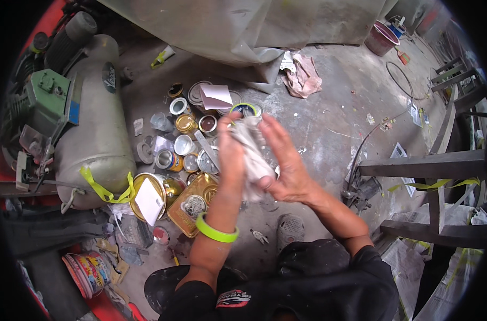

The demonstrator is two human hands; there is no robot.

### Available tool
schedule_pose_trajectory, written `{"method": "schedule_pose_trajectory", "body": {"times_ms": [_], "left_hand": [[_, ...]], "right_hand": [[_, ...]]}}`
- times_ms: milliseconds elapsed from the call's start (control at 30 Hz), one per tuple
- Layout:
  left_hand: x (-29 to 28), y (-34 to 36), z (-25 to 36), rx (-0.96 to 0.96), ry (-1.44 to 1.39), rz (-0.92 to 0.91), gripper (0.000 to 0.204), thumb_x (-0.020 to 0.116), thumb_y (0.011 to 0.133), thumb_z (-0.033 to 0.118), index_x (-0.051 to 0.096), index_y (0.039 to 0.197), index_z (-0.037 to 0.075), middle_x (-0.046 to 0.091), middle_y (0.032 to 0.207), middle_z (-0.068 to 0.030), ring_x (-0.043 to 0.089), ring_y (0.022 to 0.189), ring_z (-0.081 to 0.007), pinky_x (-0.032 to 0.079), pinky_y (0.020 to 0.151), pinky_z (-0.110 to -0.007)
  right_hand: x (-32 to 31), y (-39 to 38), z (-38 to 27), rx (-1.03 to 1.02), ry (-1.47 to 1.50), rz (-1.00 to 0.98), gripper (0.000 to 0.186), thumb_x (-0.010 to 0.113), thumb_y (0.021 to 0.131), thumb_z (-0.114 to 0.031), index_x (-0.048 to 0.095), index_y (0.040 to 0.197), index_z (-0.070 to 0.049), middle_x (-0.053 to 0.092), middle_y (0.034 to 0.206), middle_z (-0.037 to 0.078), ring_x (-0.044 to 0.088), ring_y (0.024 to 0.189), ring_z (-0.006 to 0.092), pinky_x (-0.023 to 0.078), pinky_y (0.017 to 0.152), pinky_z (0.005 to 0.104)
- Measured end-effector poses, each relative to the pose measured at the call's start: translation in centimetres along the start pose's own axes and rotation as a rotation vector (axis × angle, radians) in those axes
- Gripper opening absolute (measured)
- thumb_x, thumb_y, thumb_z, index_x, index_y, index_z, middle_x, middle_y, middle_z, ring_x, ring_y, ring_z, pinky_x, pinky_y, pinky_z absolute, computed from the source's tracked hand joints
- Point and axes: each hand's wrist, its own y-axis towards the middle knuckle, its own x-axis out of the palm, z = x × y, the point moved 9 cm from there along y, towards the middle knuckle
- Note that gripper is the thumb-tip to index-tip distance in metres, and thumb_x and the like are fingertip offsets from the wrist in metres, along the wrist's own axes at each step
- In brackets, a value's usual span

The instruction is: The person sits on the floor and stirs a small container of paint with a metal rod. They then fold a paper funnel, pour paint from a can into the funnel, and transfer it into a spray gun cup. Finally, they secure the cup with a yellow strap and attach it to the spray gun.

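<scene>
Both hands pressed together on a crumpled grey rag (252, 152): left hand (230, 147) and right hand (283, 160) sandwich it, above paint cans (185, 124) on the concrete floor (329, 107), compressor tank (96, 123) at left.

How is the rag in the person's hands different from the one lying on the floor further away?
The held rag is whitish grey; the floor rag looks pinkish. The held rag is bunched up, pressed between the left hand and right hand; the floor rag lies spread and loose, touched by no one. The held rag sits above the tins; the floor rag lies on bare concrete beside the plastic sheet. Both are crumpled, stained cloth.
</scene>
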Motion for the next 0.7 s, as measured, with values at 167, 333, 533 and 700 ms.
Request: {"method": "schedule_pose_trajectory", "body": {"times_ms": [167, 333, 533, 700], "left_hand": [[5.3, -5.7, -5.1, -0.183, 0.210, -0.521, 0.050, 0.042, 0.105, 0.024, 0.037, 0.147, -0.002, 0.042, 0.147, -0.0138, 0.040, 0.137, -0.0210, 0.031, 0.115, -0.032], [7.9, -7.6, -5.5, -0.102, 0.246, -0.577, 0.058, 0.050, 0.103, 0.027, 0.036, 0.150, -0.002, 0.025, 0.159, -0.0240, 0.026, 0.149, -0.0318, 0.025, 0.119, -0.039], [8.1, -8.8, 2.6, 0.473, 0.846, -0.271, 0.053, 0.067, 0.093, 0.017, 0.051, 0.141, 0.000, 0.022, 0.159, -0.0315, 0.023, 0.150, -0.0412, 0.030, 0.116, -0.045], [8.3, -8.3, 6.4, 0.671, 0.776, -0.218, 0.047, 0.070, 0.091, 0.011, 0.055, 0.133, -0.001, 0.053, 0.135, -0.0211, 0.056, 0.123, -0.0287, 0.041, 0.107, -0.040]], "right_hand": [[-2.2, -2.8, 2.8, 0.054, 0.107, 0.320, 0.066, 0.041, 0.101, -0.054, 0.054, 0.136, 0.000, 0.030, 0.153, 0.028, 0.039, 0.138, 0.0422, 0.031, 0.114, 0.0529], [-5.7, -1.8, 6.3, 0.232, 0.388, 0.542, 0.049, 0.044, 0.104, -0.044, 0.060, 0.121, -0.001, 0.050, 0.135, 0.021, 0.061, 0.108, 0.0278, 0.052, 0.084, 0.0386], [-4.6, -1.3, 12.0, 0.458, 0.087, 0.420, 0.038, 0.064, 0.097, -0.028, 0.057, 0.126, -0.004, 0.061, 0.122, 0.015, 0.063, 0.101, 0.0219, 0.054, 0.078, 0.0332], [6.6, 2.9, 6.3, -0.040, -0.231, -0.080, 0.061, 0.076, 0.086, -0.031, 0.049, 0.136, -0.008, 0.046, 0.143, 0.017, 0.046, 0.133, 0.0337, 0.039, 0.110, 0.0479]]}}
